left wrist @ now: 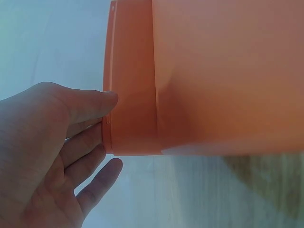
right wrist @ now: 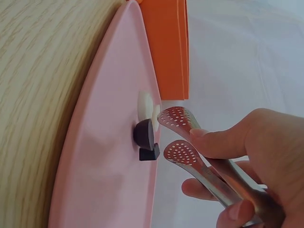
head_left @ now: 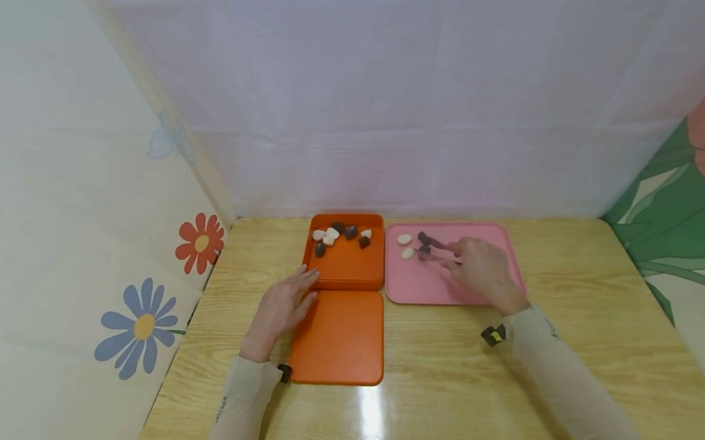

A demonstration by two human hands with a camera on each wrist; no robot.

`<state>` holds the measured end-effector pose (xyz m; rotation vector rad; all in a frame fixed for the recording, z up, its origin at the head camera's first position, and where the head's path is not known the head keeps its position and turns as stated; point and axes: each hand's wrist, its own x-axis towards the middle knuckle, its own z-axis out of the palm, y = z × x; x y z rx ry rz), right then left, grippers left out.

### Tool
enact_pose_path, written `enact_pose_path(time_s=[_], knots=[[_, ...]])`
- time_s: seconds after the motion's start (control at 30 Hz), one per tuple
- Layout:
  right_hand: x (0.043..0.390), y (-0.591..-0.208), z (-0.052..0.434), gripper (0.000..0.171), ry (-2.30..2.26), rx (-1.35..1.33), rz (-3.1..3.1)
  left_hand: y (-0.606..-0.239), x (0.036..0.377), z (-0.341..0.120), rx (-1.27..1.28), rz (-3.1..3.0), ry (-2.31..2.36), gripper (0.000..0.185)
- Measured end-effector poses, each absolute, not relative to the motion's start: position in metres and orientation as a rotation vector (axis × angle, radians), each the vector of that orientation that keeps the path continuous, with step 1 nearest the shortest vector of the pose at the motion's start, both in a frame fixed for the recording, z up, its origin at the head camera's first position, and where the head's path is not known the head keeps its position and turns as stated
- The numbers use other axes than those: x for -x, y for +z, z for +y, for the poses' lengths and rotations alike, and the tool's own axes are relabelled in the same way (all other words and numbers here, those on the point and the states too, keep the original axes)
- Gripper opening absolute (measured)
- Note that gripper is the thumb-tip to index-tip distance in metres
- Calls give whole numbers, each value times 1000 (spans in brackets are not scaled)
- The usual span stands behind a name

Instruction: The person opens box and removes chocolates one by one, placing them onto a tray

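My right hand [head_left: 482,268] holds metal tongs [right wrist: 223,183] with perforated ends. The tong ends are spread, close to a dark dome-shaped chocolate [right wrist: 144,134] and a dark cube-shaped chocolate [right wrist: 149,153] on the pink tray [head_left: 431,288]. Two white oval chocolates [head_left: 404,239] lie left of them. At the near left corner of the orange box [head_left: 349,284], my left hand [head_left: 280,310] grips the wall, thumb at the front and fingers on the left side. Inside the box are several dark and white chocolates [head_left: 331,233].
A flat orange lid [head_left: 339,340] lies directly in front of the box on the wooden table [head_left: 451,385]. The pink tray stands right beside the box. A pale cloth backdrop [head_left: 349,116] rises behind the table, with flower-printed sheets [head_left: 144,327] at both sides.
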<state>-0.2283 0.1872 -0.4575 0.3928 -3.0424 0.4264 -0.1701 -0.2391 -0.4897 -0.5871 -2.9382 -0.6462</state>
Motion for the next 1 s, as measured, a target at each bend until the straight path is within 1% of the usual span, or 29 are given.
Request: enact_pose_path(time_s=[0.27,0.5,0.7,1.0], knots=[[233,-451,173,40,508,-385,-3043,-488,169,-239,599,-2933,-645,51],[237,-446,160,41,531,-432,-3035,-487,168,-239,596,-2934,-641,50],[238,-442,148,33,537,-478,-3029,-487,168,-239,586,-2942,-638,50],[241,-436,129,30,540,-511,-3018,-488,169,-238,583,-2941,-650,50]])
